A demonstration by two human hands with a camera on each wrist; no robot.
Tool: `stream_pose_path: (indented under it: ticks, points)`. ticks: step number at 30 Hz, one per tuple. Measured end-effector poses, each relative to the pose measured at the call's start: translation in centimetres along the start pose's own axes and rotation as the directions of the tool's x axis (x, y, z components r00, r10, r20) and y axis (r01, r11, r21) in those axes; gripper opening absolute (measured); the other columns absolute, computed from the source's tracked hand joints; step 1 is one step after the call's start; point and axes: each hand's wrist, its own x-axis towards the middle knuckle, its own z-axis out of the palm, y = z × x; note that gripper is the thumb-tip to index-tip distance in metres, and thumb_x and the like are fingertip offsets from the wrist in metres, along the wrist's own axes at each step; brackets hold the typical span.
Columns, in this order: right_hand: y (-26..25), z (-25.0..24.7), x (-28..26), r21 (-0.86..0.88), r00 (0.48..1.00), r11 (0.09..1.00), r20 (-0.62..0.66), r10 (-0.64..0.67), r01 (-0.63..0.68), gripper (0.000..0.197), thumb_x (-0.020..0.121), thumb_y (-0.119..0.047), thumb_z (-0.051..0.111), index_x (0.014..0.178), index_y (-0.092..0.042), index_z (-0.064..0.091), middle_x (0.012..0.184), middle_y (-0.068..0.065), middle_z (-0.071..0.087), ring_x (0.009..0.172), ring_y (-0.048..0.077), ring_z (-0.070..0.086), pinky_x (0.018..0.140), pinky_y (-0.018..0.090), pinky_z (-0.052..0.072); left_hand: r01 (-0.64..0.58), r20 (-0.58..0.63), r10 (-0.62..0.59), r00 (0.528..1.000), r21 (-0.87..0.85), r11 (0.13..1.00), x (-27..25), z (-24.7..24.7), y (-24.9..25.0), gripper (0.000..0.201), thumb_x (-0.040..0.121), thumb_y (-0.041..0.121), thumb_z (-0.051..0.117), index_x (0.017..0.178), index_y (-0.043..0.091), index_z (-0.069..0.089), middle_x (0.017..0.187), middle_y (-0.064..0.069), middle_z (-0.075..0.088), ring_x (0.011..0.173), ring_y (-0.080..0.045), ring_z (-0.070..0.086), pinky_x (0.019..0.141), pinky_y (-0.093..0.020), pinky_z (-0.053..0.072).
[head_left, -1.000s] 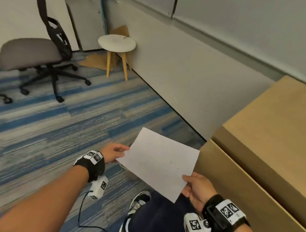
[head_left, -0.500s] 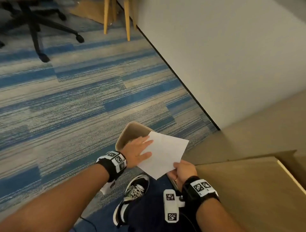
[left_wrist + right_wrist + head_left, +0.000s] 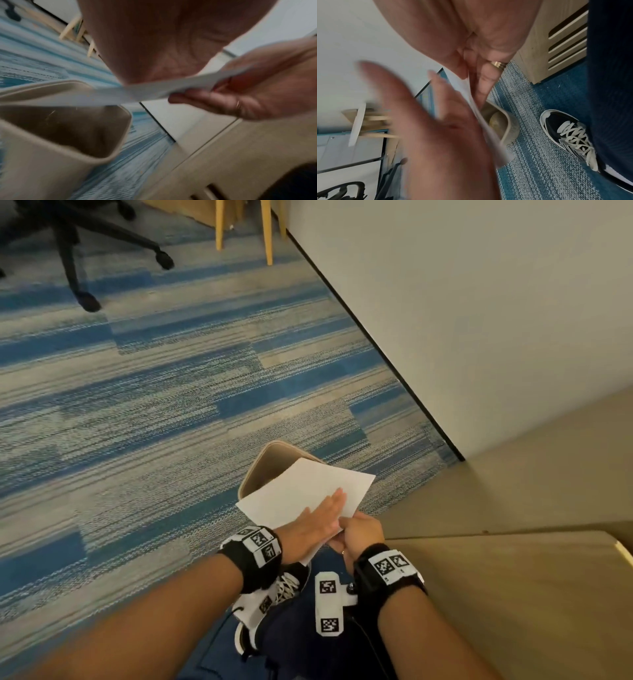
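paper sheet [image 3: 301,491]: held above open beige bin [image 3: 265,470] on carpet [image 3: 154,405] | left hand [image 3: 315,522]: flat, fingers straight, pressing sheet's top | right hand [image 3: 361,530]: pinching near edge, thumb above, fingers below

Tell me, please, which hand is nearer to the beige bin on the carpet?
Left. The left hand lies flat on the white paper, just above the bin; the right hand pinches the paper's near edge, beside the bin, toward the cabinet.

The head view looks steeply down from above. Both wrist views look forward from very near, sharing the paper [image 3: 154,89] and bin [image 3: 42,169].
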Motion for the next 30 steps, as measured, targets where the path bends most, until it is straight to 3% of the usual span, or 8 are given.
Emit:
stream_pose_path:
  ticks: [4, 8, 12, 16, 20, 24, 28, 30]
  points:
    - [-0.1, 0.7, -0.3, -0.060, 0.999, 0.998, -0.041, -0.012, 0.010, 0.028, 0.095, 0.013, 0.046, 0.088, -0.003, 0.068, 0.106, 0.030, 0.072, 0.068, 0.031, 0.065, 0.045, 0.029, 0.055, 0.364, -0.140, -0.343, 0.929, 0.179, 0.914, 0.3, -1.1, -4.6, 0.107, 0.069, 0.092, -0.010, 0.158, 0.032, -0.010, 0.164, 0.009, -0.020, 0.152, -0.020, -0.013, 0.119, -0.055, -0.006]
    - [0.0, 0.2, -0.3, -0.005, 0.999, 1.000, -0.029, 0.016, -0.017, 0.029, 0.096, 0.014, 0.044, 0.090, -0.001, 0.068, 0.091, 0.022, 0.071, 0.053, 0.026, 0.062, 0.034, 0.024, 0.044, -0.035, -0.123, 0.049, 0.991, 0.118, 0.992, 0.2, 0.4, -2.6, 0.069, 0.096, 0.069, 0.008, 0.156, 0.040, -0.011, 0.162, 0.021, -0.020, 0.148, -0.004, -0.021, 0.116, -0.033, -0.017]
    - [0.2, 0.3, -0.9, 0.032, 0.999, 0.999, -0.028, 0.027, -0.026, 0.028, 0.098, 0.015, 0.041, 0.092, 0.002, 0.066, 0.088, 0.022, 0.069, 0.061, 0.030, 0.061, 0.034, 0.023, 0.045, 0.250, -0.114, -0.238, 0.965, 0.109, 0.962, 0.5, 1.0, -4.5, 0.060, 0.102, 0.060, 0.012, 0.155, 0.041, -0.007, 0.164, 0.014, -0.014, 0.152, -0.017, -0.013, 0.120, -0.045, -0.009]
    - [0.0, 0.0, -0.7, 0.028, 0.999, 0.999, -0.023, 0.025, -0.025, 0.027, 0.096, 0.012, 0.047, 0.095, 0.000, 0.071, 0.092, 0.022, 0.073, 0.068, 0.031, 0.067, 0.043, 0.027, 0.053, -0.104, -0.148, 0.110, 0.983, 0.048, 0.993, 0.0, 1.1, -1.8, 0.071, 0.094, 0.072, 0.007, 0.157, 0.040, -0.005, 0.164, 0.021, -0.013, 0.149, 0.000, -0.016, 0.118, -0.028, -0.016]
    - [-0.2, 0.0, -1.4, 0.029, 0.999, 0.999, -0.014, 0.042, -0.042, 0.029, 0.097, 0.012, 0.044, 0.091, -0.001, 0.068, 0.095, 0.023, 0.073, 0.077, 0.035, 0.070, 0.048, 0.033, 0.056, 0.332, -0.162, -0.303, 0.939, 0.203, 0.921, 0.1, 1.2, -5.0, 0.088, 0.081, 0.084, -0.005, 0.157, 0.038, -0.008, 0.165, 0.012, -0.014, 0.153, -0.019, -0.011, 0.120, -0.051, -0.008]
    - [-1.0, -0.1, -1.8, -0.037, 1.000, 0.999, -0.008, 0.007, -0.008, 0.024, 0.096, 0.009, 0.050, 0.086, -0.002, 0.069, 0.083, 0.021, 0.072, 0.067, 0.032, 0.067, 0.051, 0.035, 0.053, -0.067, -0.169, 0.081, 0.982, 0.089, 0.994, -0.2, 1.7, -2.3, 0.080, 0.088, 0.079, -0.001, 0.157, 0.039, -0.009, 0.162, 0.021, -0.018, 0.148, -0.002, -0.020, 0.116, -0.028, -0.018]
    - [-1.2, -0.1, -2.7, -0.031, 1.000, 0.999, -0.003, 0.011, -0.011, 0.027, 0.096, 0.013, 0.045, 0.092, 0.003, 0.070, 0.089, 0.023, 0.073, 0.069, 0.032, 0.069, 0.045, 0.036, 0.058, 0.306, -0.182, -0.276, 0.944, 0.161, 0.938, 0.4, 1.5, -3.5, 0.074, 0.092, 0.073, 0.003, 0.156, 0.038, -0.010, 0.164, 0.011, -0.015, 0.153, -0.020, -0.012, 0.118, -0.048, -0.011]
    - [-1.2, 0.0, -2.7, -0.044, 0.999, 0.999, -0.035, -0.014, 0.012, 0.028, 0.096, 0.013, 0.044, 0.096, 0.007, 0.071, 0.093, 0.027, 0.072, 0.065, 0.032, 0.066, 0.036, 0.027, 0.049, 0.166, -0.275, -0.133, 0.952, 0.100, 0.981, 0.3, 0.6, -2.9, 0.082, 0.089, 0.078, 0.004, 0.158, 0.035, -0.006, 0.164, 0.011, -0.016, 0.152, -0.016, -0.014, 0.119, -0.043, -0.012]
